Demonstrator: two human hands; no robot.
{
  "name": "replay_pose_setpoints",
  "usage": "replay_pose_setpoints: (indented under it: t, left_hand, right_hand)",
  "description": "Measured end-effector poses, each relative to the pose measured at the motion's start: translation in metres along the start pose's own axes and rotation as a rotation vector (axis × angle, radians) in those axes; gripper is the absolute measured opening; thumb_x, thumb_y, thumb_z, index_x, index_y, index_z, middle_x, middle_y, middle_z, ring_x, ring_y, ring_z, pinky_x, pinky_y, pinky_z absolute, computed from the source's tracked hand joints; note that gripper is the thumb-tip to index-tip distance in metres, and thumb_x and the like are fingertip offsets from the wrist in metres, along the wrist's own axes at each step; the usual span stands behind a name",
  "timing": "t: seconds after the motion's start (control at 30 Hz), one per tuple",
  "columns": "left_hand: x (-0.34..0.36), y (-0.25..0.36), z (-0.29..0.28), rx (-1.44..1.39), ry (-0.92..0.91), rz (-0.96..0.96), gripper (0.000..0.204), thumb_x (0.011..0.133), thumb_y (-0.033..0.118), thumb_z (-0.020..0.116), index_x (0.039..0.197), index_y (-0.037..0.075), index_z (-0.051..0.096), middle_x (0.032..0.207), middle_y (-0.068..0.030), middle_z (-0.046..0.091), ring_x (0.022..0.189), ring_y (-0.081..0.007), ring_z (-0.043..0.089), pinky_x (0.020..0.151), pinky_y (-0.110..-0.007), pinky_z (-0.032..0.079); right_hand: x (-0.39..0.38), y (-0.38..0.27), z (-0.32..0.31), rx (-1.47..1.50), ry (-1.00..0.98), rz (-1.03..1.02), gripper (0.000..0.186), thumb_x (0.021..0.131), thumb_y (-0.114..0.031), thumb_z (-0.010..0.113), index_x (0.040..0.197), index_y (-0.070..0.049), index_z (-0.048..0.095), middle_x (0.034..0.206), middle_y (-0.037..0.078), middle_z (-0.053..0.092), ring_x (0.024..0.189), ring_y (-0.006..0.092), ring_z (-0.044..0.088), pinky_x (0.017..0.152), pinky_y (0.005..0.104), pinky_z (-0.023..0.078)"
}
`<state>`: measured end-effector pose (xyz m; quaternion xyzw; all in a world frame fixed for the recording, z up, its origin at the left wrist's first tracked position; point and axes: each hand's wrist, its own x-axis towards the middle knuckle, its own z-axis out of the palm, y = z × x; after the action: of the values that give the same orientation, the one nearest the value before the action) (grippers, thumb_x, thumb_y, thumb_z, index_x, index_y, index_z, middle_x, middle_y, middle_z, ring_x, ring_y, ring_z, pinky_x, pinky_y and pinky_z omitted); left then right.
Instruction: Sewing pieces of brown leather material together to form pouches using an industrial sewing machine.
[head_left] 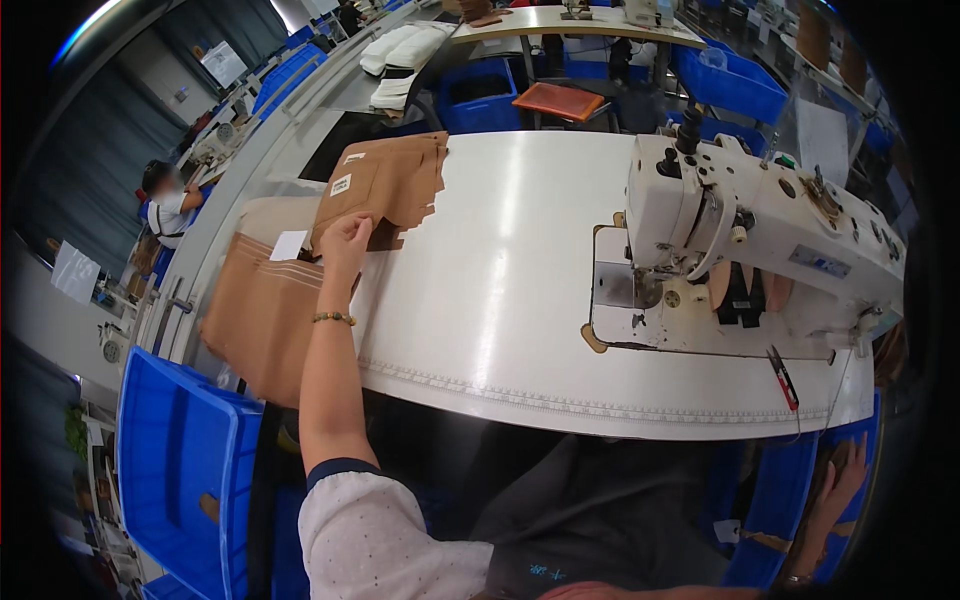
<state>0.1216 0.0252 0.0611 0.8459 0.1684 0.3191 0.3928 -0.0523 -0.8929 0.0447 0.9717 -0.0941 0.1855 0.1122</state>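
Note:
My left hand (348,242) reaches to the far left of the white sewing table (480,290). Its fingers pinch the near edge of a brown fabric panel (405,180) on a stack with white labels. Just nearer lie larger brown panels (270,310) with white stripes, and a small white card (289,246) rests on them. At the lower right, my right hand (845,478) is low beside the table, over a blue bin (785,500) with brown pieces by it. Its fingers look stretched out, and nothing shows in them.
A white sewing machine (770,220) stands on the table's right side. Red-handled thread snips (784,380) lie near the front edge. A blue bin (190,450) is at the lower left. Across the table are an orange-red stool (558,101) and more bins; a person (170,205) sits far left.

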Motion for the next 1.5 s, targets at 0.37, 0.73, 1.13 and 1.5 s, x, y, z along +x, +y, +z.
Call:
replay_pose_setpoints:
  t: [0.37, 0.73, 1.13, 1.5]
  left_hand:
    - [-0.215, 0.143, 0.042, -0.409, -0.867, -0.015, 0.024, 0.101, 0.03, 0.062, 0.09, 0.012, 0.075, 0.144, -0.0076, 0.061, 0.148, -0.0273, 0.039, 0.12, -0.063, -0.005]
    - [-0.162, 0.116, -0.047, 0.339, -0.335, 0.071, 0.023, 0.094, 0.015, 0.069, 0.111, 0.0, 0.073, 0.108, -0.0153, 0.074, 0.102, -0.0273, 0.068, 0.09, -0.035, 0.052]
    - [-0.101, 0.005, -0.138, -0.214, -0.316, -0.209, 0.014, 0.1, 0.011, 0.061, 0.088, 0.006, 0.057, 0.14, -0.0078, 0.052, 0.117, -0.0115, 0.049, 0.099, -0.026, 0.039]
    - [-0.146, 0.189, 0.093, 0.01, -0.962, 0.568, 0.025, 0.089, 0.027, 0.077, 0.091, 0.009, 0.06, 0.127, -0.0098, 0.065, 0.116, -0.0268, 0.056, 0.105, -0.042, 0.036]
  right_hand:
    - [0.042, -0.346, -0.096, 0.839, 0.019, -1.027, 0.052, 0.091, -0.041, 0.067, 0.128, -0.005, 0.062, 0.144, 0.02, 0.053, 0.13, 0.0373, 0.054, 0.115, 0.0596, 0.032]
    - [0.044, -0.414, -0.085, 0.933, -0.051, -1.14, 0.042, 0.086, -0.038, 0.073, 0.107, -0.002, 0.07, 0.121, 0.017, 0.067, 0.116, 0.0351, 0.061, 0.103, 0.0507, 0.046]
    - [0.045, -0.427, -0.082, 0.869, -0.146, -0.997, 0.063, 0.088, -0.036, 0.073, 0.14, -0.006, 0.056, 0.152, 0.023, 0.043, 0.142, 0.0409, 0.039, 0.116, 0.0583, 0.03]
    - [0.043, -0.429, -0.076, 0.832, -0.114, -1.046, 0.046, 0.088, -0.036, 0.069, 0.125, -0.009, 0.067, 0.143, 0.02, 0.052, 0.141, 0.0397, 0.04, 0.113, 0.0596, 0.032]
